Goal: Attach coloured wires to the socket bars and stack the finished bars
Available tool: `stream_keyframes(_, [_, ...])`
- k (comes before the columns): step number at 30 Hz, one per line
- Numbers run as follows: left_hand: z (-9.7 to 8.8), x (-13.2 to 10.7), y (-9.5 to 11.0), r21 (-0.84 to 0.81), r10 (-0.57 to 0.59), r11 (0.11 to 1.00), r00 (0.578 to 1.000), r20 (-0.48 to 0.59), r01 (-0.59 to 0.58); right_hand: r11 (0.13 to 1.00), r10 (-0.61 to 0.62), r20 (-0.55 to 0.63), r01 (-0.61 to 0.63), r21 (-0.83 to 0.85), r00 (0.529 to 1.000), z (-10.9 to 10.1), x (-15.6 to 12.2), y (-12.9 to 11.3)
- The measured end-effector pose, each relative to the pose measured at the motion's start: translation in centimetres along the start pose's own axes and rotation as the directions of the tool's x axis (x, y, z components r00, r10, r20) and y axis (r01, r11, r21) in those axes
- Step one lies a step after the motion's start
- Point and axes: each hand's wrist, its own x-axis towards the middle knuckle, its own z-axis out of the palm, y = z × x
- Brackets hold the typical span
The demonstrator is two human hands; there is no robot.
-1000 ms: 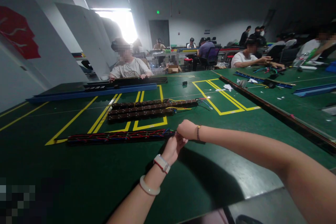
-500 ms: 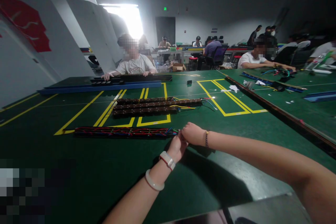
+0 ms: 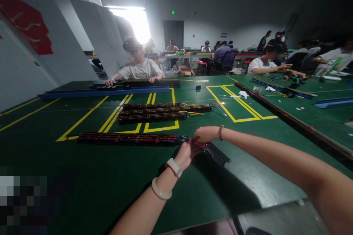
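Note:
A long dark strip [image 3: 128,138] with red and blue wires along it lies across the table before me. Its loose wires run from the right end into my hands. My left hand [image 3: 186,153] is closed on these wires, palm side partly hidden. Right beside it, my right hand [image 3: 206,134] is bent over the same wires with its fingers pinched; the fingertips are hard to make out. A flat black piece [image 3: 218,154] sticks out to the right below my right hand, with red wires leading to it.
Several dark wired strips [image 3: 154,112] lie beyond, over yellow tape outlines. A long brown rail [image 3: 289,117] slants along the right. Across the green table [image 3: 110,191], a co-worker [image 3: 140,68] handles black bars behind a blue rail [image 3: 110,91]. Another person [image 3: 264,64] sits at right.
My right hand has shifted slightly right and up, its wrist turning. The black piece and red wires beneath it have come into view. My left hand has stayed nearly in place.

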Motion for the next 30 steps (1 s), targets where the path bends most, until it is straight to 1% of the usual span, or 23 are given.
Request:
stream_keyframes(3, [-0.2, -0.4, 0.0, 0.051, -0.021, 0.999, 0.999, 0.044, 0.019, 0.998, 0.001, -0.005, -0.001, -0.065, 1.000, 0.2, 0.1, 0.2])
stream_keyframes(7, [-0.3, -0.9, 0.2, 0.046, -0.039, 0.998, 0.997, 0.067, 0.036, 0.977, 0.007, -0.134, -0.036, -0.210, 0.991, 0.7, 1.0, 1.5])
stream_keyframes(9, [-0.2, -1.1, 0.2, 0.032, -0.043, 0.999, 0.998, 0.043, 0.041, 0.951, -0.059, -0.204, -0.007, -0.308, 0.977, 0.9, 1.6, 2.4])
stream_keyframes(12, [-0.3, -1.2, 0.3, 0.023, -0.029, 0.999, 0.999, -0.024, 0.029, 0.892, -0.194, -0.289, 0.046, -0.449, 0.937, 1.1, 2.8, 3.5])
stream_keyframes(13, [-0.3, -1.2, 0.3, 0.020, -0.020, 1.000, 0.999, -0.040, 0.021, 0.876, -0.220, -0.310, 0.047, -0.480, 0.925, 1.2, 3.1, 3.8])
stream_keyframes(15, [-0.4, -1.2, 0.3, 0.014, -0.004, 1.000, 0.999, -0.045, 0.005, 0.859, -0.232, -0.340, 0.028, -0.512, 0.911, 1.4, 3.9, 4.1])
stream_keyframes(20, [-0.7, -1.2, 0.3, 0.005, 0.004, 1.000, 1.000, -0.003, -0.004, 0.862, -0.207, -0.384, -0.018, -0.506, 0.900, 1.6, 5.1, 4.4])
stream_keyframes(24, [-0.8, -1.1, 0.4, 0.020, -0.018, 1.000, 1.000, -0.008, 0.018, 0.875, -0.208, -0.394, -0.009, -0.484, 0.895, 1.8, 4.8, 4.7])
stream_keyframes(27, [-0.9, -0.9, 0.5, 0.025, -0.050, 0.998, 0.999, -0.001, 0.050, 0.930, -0.165, -0.436, -0.008, -0.367, 0.885, 2.2, 3.7, 4.4])
stream_keyframes(28, [-0.9, -0.9, 0.5, 0.029, -0.058, 0.998, 0.998, -0.001, 0.058, 0.954, -0.136, -0.471, -0.013, -0.299, 0.872, 2.4, 3.0, 4.1])
stream_keyframes(30, [-1.0, -0.7, 0.4, 0.036, -0.063, 0.997, 0.998, -0.006, 0.063, 0.990, -0.072, -0.554, -0.011, -0.144, 0.829, 2.8, 1.5, 3.1])
